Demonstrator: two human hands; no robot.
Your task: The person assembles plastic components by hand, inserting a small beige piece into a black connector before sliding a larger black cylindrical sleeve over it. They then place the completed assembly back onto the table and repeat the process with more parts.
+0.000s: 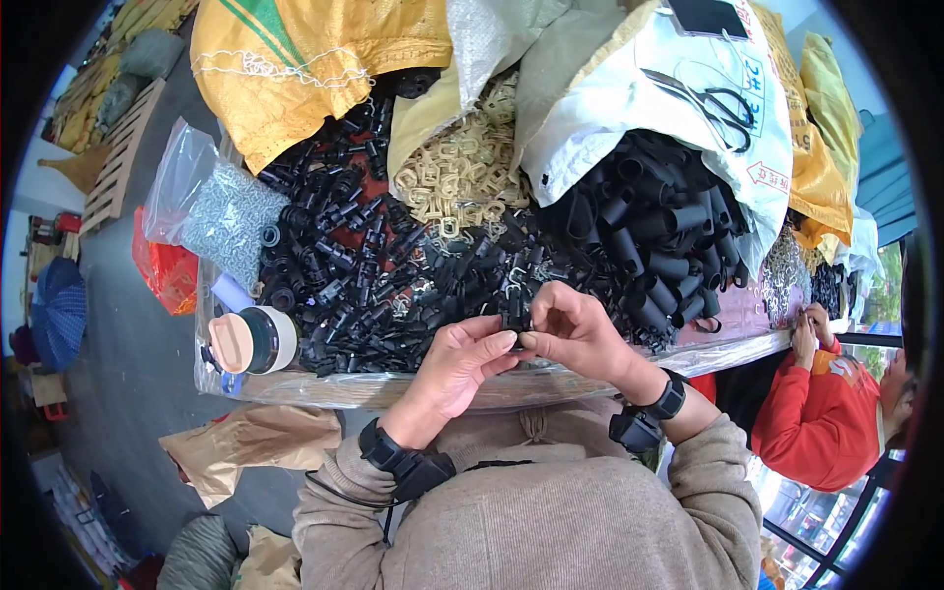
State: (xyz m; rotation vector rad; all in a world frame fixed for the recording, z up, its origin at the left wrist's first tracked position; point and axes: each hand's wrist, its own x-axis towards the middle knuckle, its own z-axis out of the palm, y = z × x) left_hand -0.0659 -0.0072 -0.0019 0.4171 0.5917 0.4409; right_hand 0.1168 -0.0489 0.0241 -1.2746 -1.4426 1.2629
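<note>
We see the tabletop (393,391) under clear plastic sheet (747,346), its front edge just below our fingers (506,339). Small black parts (364,265) lie heaped left of and beyond the fingers, black tubes (654,236) spill from a white sack (610,108) to their right, cream clips (462,172) lie farther beyond, and a tape roll (258,340) sits well left.

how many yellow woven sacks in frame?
3. One yellow sack lies at top left over the black parts, another yellow sack sits at the right behind the white bag, and a third is far top left. More may be hidden.
</note>
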